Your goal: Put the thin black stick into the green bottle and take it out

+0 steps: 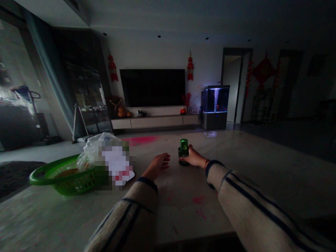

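Observation:
On the pale tabletop (pixel 181 196) stands a small green glass bottle (pixel 184 144) with a shiny green cap, upright. My right hand (pixel 194 156) is wrapped round its lower right side, thumb across the front. To the left of the bottle, my left hand (pixel 159 163) hovers over or rests on the table, fingers apart and curved toward the bottle; it holds nothing. A gap separates it from the glass. The bottle's label, if any, is too dark to read.
At the left sits a green plastic basket (pixel 70 185) holding a clear plastic bag (pixel 91 147). A blurred-out white and red packet (pixel 118 162) leans by it. Beyond the table are a low TV cabinet (pixel 154 121), a television (pixel 152 87) and a lit fish tank (pixel 215 99).

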### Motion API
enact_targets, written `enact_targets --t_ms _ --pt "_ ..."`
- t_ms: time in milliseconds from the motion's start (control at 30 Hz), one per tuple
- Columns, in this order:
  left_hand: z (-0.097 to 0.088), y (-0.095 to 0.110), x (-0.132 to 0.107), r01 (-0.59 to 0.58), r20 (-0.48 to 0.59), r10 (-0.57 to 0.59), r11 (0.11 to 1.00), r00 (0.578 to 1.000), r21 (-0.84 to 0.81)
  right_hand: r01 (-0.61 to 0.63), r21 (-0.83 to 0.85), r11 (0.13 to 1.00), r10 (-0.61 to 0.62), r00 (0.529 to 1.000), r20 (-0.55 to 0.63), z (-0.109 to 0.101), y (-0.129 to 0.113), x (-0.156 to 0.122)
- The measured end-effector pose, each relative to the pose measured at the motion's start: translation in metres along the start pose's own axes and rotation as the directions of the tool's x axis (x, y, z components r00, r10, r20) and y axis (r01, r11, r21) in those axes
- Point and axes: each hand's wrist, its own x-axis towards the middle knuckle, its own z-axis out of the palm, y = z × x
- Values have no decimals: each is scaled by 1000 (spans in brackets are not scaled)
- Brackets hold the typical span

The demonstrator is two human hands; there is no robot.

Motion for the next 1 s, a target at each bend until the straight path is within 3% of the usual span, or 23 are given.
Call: enact_targets --t_ms 500,1000 --pt "-2 -3 3 -7 -6 7 1000 1000 -27 37 3 999 -37 999 34 -4 -4 -16" --pt "0 1 -6 -18 -17 18 1000 1000 -16 65 119 991 -77 992 101 -6 -4 -24"
